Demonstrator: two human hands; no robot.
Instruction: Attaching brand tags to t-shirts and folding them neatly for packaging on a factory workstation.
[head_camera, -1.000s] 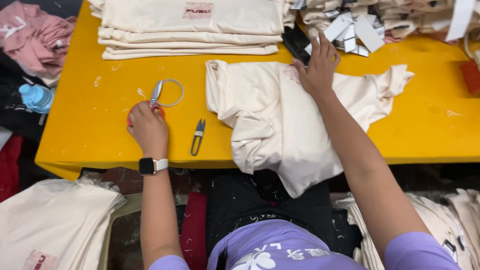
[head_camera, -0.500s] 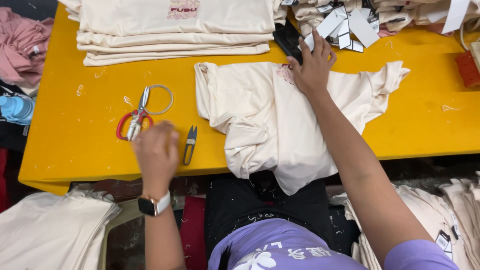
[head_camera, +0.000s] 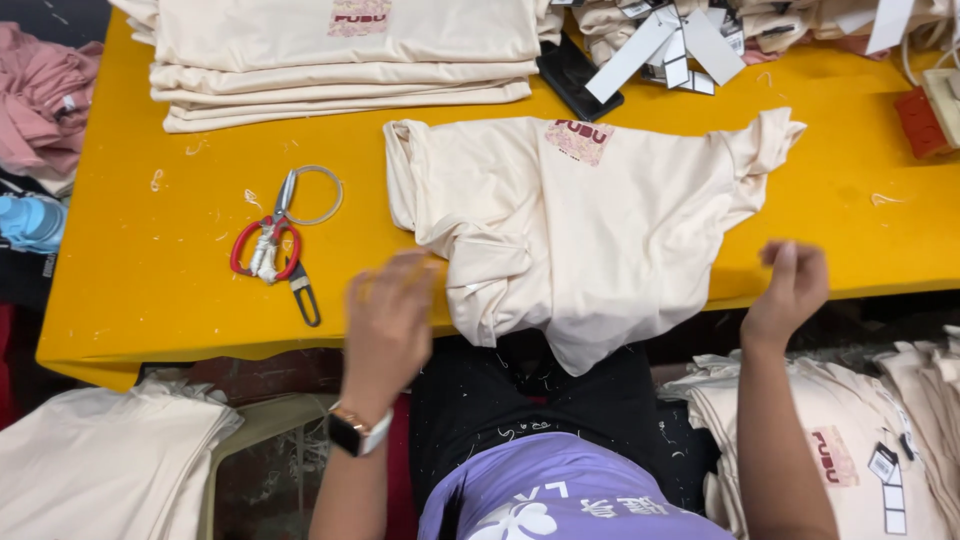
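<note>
**Materials and surface finishes at the bench**

Bench (head_camera: 150, 300): smooth, matt yellow top, flecked with pale thread scraps. Cream garment (head_camera: 580, 230): soft matt knit cloth, creased, with a pinkish printed patch. Stack of folded garments (head_camera: 340, 60): the same matt cream cloth. Scissors (head_camera: 270, 235): bright metal blades, glossy red plastic handles wound with white cord. Thread snips (head_camera: 305, 295): dark, dull metal. Tags (head_camera: 680, 45): white, matt paper or card. Wristwatch (head_camera: 355, 432): glossy dark face, pale strap.
</note>
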